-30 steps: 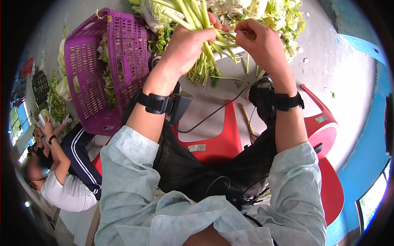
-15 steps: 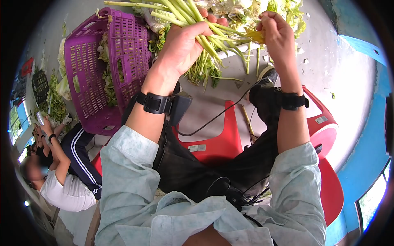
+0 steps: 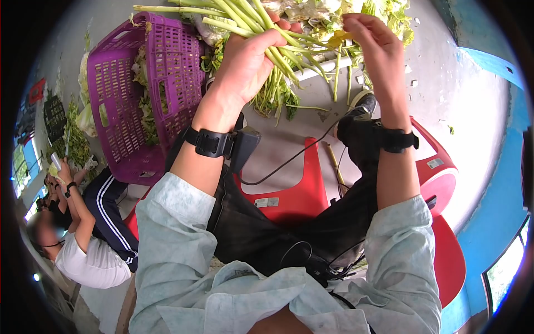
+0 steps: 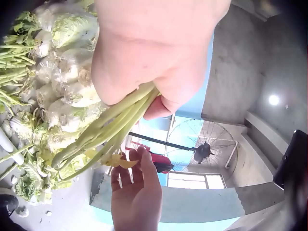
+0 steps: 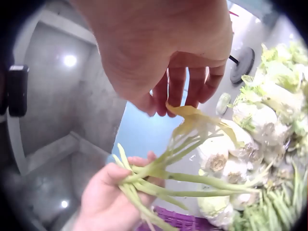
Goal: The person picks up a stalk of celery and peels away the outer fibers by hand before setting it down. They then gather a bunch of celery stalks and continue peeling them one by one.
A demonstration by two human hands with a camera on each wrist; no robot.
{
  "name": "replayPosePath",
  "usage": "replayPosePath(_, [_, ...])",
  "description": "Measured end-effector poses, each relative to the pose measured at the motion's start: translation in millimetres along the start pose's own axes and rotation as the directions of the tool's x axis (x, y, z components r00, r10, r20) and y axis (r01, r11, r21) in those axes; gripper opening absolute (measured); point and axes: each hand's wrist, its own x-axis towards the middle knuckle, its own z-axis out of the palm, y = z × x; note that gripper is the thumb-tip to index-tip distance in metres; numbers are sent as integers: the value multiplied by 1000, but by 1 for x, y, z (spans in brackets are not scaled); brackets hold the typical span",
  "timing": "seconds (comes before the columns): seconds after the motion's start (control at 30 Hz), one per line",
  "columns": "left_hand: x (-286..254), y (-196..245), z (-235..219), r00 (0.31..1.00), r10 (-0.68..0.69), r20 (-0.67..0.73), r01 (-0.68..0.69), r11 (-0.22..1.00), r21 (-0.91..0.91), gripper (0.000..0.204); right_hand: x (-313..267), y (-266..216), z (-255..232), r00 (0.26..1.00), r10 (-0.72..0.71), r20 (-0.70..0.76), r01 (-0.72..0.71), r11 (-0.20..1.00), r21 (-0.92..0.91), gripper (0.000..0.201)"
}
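In the head view my left hand (image 3: pixel 245 64) grips a bunch of pale green celery stalks (image 3: pixel 236 16), the thumb lying across them. Thin stems fan out of the bunch toward my right hand (image 3: pixel 384 58). A limp yellow leaf (image 5: pixel 185 115) hangs at the end of these stems in the right wrist view. My right thumb and fingertips pinch its upper end. Seen from the left wrist, the right hand (image 4: pixel 137 195) is just below the stalk ends, with the yellow leaf (image 4: pixel 120 161) at its fingertips.
A purple basket (image 3: pixel 178 72) tilts at the left with leaves inside. Cabbages (image 5: pixel 260 118) and loose greens (image 3: pixel 272 92) lie on the floor ahead. Red stools (image 3: pixel 295 195) stand below and at the right. A cable (image 3: pixel 283 164) crosses near my legs. Another person (image 3: pixel 92 259) sits at left.
My right hand has moved from close beside the bunch out to the right, drawing the yellow leaf away, then slightly back left. The left hand keeps its grip and the stalks tilt further left.
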Motion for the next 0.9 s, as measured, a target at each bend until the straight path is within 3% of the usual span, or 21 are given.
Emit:
replayPosePath(0.07, [-1, 0, 3, 1000, -1, 12, 1, 1000, 18, 29, -4, -6, 6, 967, -218, 134, 250, 919, -306, 24])
replayPosePath(0.1, [-1, 0, 3, 1000, 1, 12, -2, 1000, 27, 29, -11, -18, 8, 961, -201, 191, 265, 867, -422, 25])
replayPosePath(0.2, [-1, -3, 3, 1000, 5, 3, -6, 999, 39, 30, -16, -18, 10, 958, -103, 268, 211, 886, -413, 23])
replayPosePath(0.37, [0, -2, 1, 992, -57, -111, 53, 998, -38, 27, -17, -16, 6, 964, -111, 242, 206, 886, -415, 17])
replayPosePath(0.53, [5, -5, -13, 984, -143, -103, 121, 973, -196, 24, -16, -10, 11, 956, -174, 237, 260, 879, -401, 17])
replayPosePath(0.57, [6, -6, -15, 982, -159, -101, 135, 968, -212, 23, -16, -10, 12, 968, -134, 213, 210, 898, -386, 17])
replayPosePath(0.63, [4, -5, -10, 983, -139, -122, 116, 977, -181, 24, -15, -10, 13, 985, -53, 165, 109, 929, -353, 17])
replayPosePath(0.73, [0, -2, -2, 990, -52, -131, 46, 998, -53, 26, -15, -9, 12, 968, -198, 156, 246, 883, -399, 17])
replayPosePath(0.83, [-2, -2, 4, 992, 14, -129, -4, 997, 81, 30, -14, -8, 13, 959, -241, 151, 282, 873, -398, 17])
replayPosePath(0.9, [-2, -5, 4, 990, 48, -134, -23, 983, 183, 32, -13, -7, 14, 971, -188, 145, 226, 921, -318, 17])
